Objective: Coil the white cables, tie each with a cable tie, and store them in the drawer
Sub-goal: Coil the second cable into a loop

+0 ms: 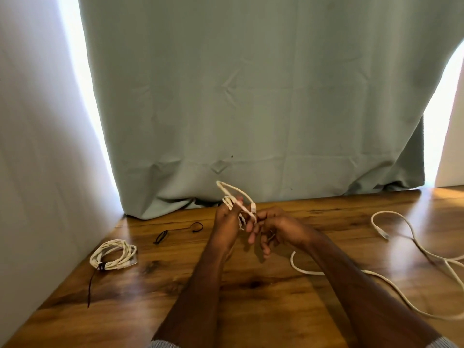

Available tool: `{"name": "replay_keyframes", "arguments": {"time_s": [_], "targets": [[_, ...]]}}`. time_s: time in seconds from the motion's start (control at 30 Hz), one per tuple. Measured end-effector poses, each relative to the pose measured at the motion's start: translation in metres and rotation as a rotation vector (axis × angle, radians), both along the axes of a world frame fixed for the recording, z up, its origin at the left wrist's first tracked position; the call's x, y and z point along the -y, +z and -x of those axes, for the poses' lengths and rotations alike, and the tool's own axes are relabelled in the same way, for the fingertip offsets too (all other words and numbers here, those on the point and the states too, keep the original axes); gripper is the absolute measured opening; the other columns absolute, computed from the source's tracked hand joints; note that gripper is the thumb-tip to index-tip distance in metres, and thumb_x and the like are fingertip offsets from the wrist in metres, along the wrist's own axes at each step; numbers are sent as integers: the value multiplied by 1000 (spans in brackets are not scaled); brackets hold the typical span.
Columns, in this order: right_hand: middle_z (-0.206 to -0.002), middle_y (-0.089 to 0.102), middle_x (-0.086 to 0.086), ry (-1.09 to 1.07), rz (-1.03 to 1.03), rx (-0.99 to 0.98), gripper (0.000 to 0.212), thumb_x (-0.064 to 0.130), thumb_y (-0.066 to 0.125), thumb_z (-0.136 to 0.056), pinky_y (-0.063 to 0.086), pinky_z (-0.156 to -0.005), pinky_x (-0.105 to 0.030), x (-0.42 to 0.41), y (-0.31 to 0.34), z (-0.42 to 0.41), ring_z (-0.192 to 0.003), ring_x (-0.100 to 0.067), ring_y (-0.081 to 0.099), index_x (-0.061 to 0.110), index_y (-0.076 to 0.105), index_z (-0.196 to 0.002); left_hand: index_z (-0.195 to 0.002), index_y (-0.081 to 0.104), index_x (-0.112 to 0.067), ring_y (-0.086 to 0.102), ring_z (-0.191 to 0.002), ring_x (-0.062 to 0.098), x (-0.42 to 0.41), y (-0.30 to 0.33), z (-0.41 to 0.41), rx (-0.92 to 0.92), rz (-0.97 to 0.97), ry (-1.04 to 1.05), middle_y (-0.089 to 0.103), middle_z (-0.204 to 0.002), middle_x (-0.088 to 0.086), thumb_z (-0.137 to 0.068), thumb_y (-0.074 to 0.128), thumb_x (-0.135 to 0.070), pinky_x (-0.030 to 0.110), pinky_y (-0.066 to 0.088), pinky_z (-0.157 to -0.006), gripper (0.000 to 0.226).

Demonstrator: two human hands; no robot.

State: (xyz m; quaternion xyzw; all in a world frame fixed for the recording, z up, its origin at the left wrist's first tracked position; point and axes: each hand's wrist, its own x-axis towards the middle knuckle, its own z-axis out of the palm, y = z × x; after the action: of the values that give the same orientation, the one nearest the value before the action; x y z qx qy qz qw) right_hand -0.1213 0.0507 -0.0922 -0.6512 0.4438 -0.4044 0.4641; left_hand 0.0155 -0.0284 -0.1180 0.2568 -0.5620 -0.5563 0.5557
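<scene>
While the left hand (227,222) grips a small coil of white cable (236,204) up off the table (251,285), near the middle of its back edge, the right hand (273,229) pinches the loose tail beside it, probably feeding the next loop so the bundle stays tight. One tied coil (113,254) sits by the table's left edge, black tie tail hanging toward the front. Two spare cable ties (175,231) wait just behind it. Another loose cable (414,247) sprawls near the right edge. No drawer in sight.
</scene>
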Motion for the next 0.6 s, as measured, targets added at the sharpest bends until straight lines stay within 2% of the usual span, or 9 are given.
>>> {"name": "replay_keyframes", "arguments": {"time_s": [0.1,0.17,0.23,0.3,0.33,0.4,0.5,0.57,0.6], "targets": [[-90,71,-22,-39,71,35,13,8,55,-98,55,-53,-33,1,-6,6,-47,-21,57,4,66,-103,-96,65,-2,64,-71,20,-5,-5,3,209,132,-44,67,-73,10,-104,46,-26,35,50,-68,31],[-82,71,-21,-102,128,41,16,15,58,-100,51,-49,-31,2,-9,8,-45,-18,53,5,70,-98,-98,66,-1,65,-74,22,-7,-9,6,298,161,-74,67,-72,8,-104,45,-27,36,50,-72,34],[-74,69,-19,-159,186,42,18,17,61,-98,48,-45,-29,2,-9,7,-42,-16,49,6,73,-91,-96,67,-3,63,-70,27,-7,-8,7,316,160,-119,63,-67,10,-105,43,-33,37,50,-68,40],[-71,69,-18,-203,244,14,17,16,65,-95,46,-42,-27,2,-7,4,-40,-16,48,4,73,-87,-90,67,-3,55,-56,26,-8,-7,8,311,140,-150,59,-61,11,-103,40,-47,29,43,-53,54],[-68,70,-15,-240,277,-18,16,17,68,-94,45,-41,-26,2,-6,2,-40,-17,49,3,73,-87,-87,65,-5,48,-48,21,-8,-8,8,309,103,-149,56,-57,8,-100,38,-56,24,36,-47,60],[-62,70,-6,-374,378,-124,16,24,75,-88,43,-40,-24,3,-4,0,-40,-15,53,9,74,-82,-85,63,-13,35,-42,12,-8,-8,8,322,-26,-141,47,-52,1,-95,32,-69,22,25,-46,65],[-54,64,2,-649,613,-330,23,35,83,-78,42,-46,-21,7,-3,6,-45,-8,56,21,69,-67,-80,60,-16,26,-43,11,-11,-6,5,299,-110,-183,35,-52,-1,-94,26,-72,26,19,-49,67],[-59,60,8,-739,766,-425,21,32,83,-78,41,-51,-21,10,-6,12,-53,-8,55,20,67,-72,-72,59,-15,23,-40,11,-11,-5,2,264,-138,-238,32,-49,-1,-95,26,-71,25,17,-48,69],[-69,59,10,-760,834,-483,18,31,81,-79,42,-57,-22,11,-7,14,-62,-7,55,22,66,-80,-70,59,-15,23,-38,11,-10,-4,1,251,-166,-282,31,-48,-1,-95,26,-71,25,17,-46,69]]}}
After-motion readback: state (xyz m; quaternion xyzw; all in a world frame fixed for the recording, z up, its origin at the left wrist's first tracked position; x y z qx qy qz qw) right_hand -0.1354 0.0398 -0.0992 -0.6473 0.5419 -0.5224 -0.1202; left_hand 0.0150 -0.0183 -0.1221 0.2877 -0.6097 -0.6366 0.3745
